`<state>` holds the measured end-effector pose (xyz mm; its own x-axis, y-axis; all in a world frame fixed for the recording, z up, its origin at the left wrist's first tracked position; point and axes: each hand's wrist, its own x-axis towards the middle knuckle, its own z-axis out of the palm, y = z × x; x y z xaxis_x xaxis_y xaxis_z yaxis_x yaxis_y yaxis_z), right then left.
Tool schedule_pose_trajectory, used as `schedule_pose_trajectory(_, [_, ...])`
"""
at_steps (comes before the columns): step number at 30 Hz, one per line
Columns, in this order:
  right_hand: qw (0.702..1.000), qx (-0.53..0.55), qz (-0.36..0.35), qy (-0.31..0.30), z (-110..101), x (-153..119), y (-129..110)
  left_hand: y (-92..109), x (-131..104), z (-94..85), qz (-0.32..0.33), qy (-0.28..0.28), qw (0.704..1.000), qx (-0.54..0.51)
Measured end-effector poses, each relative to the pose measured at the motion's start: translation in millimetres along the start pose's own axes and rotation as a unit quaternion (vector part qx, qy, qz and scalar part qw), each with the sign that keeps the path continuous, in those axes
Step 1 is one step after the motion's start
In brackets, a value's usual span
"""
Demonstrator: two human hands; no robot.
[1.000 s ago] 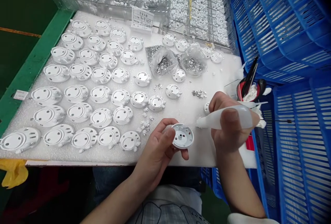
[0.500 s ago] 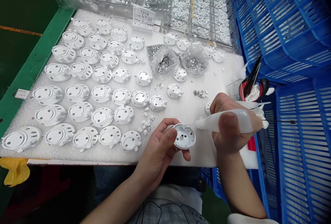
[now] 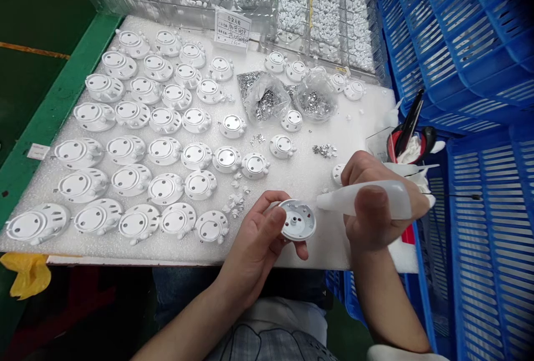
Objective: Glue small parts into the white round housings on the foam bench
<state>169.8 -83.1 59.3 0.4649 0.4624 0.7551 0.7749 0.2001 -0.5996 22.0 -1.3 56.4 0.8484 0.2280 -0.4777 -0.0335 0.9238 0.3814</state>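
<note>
Between the thumb and fingers of my left hand is a round white plastic housing, its hollow inner side with a central post turned up. My right hand is wrapped round a translucent squeeze bottle. The bottle lies nearly level, its thin nozzle pointing left at the housing's rim; whether the tip touches is too faint to tell. Several similar white housings stand in rows on the foam-covered table to the left. Small white parts lie just beyond my left hand.
Clear bags of small metal parts sit mid-table, with a little metal pile nearer. Clear trays of white pieces line the back, behind a paper label. Scissors stand in a holder at right, beside blue crates.
The bottle and my right hand have shifted very slightly to the right, along with most of the view. My left hand keeps the housing in nearly the same place.
</note>
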Motion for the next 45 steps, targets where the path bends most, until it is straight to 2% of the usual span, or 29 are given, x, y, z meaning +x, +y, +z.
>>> schedule_pose_trajectory(13, [1.000, -0.004, -0.013, -0.003, 0.5, -1.8, 2.8, -0.9, 0.6, 0.5, -0.002, 0.003, 1.000, 0.016])
schedule_pose_trajectory(23, [1.000, 0.014, 0.024, -0.002, -0.8, -2.4, -1.3, 0.4, 0.9, 0.1, 0.002, 0.001, 1.000, 0.010])
schedule_pose_trajectory(27, [0.987, 0.076, 0.131, 0.058, 1.3, 2.9, -3.3, -0.1, 0.9, -1.2, 0.002, 0.003, 1.000, 0.007])
schedule_pose_trajectory(30, [0.956, 0.147, 0.228, 0.115, 1.6, 11.0, -3.7, -0.6, 0.5, -2.2, 0.001, -0.002, 1.000, 0.005])
schedule_pose_trajectory(32, [0.932, 0.187, 0.284, 0.123, -0.1, 15.3, -3.5, -1.2, 0.4, -2.3, 0.001, -0.004, 1.000, 0.004])
schedule_pose_trajectory(34, [0.913, 0.212, 0.331, 0.109, -2.9, 16.2, -3.0, -1.5, 0.8, -2.0, -0.001, -0.004, 1.000, 0.003])
schedule_pose_trajectory(36, [0.906, 0.219, 0.352, 0.081, -5.8, 13.3, -1.9, -1.4, 1.2, -1.6, -0.003, -0.004, 1.000, 0.002])
schedule_pose_trajectory(39, [0.923, 0.173, 0.344, 0.019, -8.6, 5.8, 0.9, -0.4, 1.5, -1.3, -0.004, -0.004, 1.000, 0.002])
schedule_pose_trajectory(42, [0.946, 0.063, 0.309, -0.077, -7.9, 0.9, 2.8, 0.7, 1.1, -0.8, -0.003, -0.005, 1.000, 0.005])
schedule_pose_trajectory(45, [0.947, -0.023, 0.287, -0.145, -3.4, -1.0, 3.4, 0.7, 0.5, -0.1, -0.006, -0.003, 1.000, 0.010])
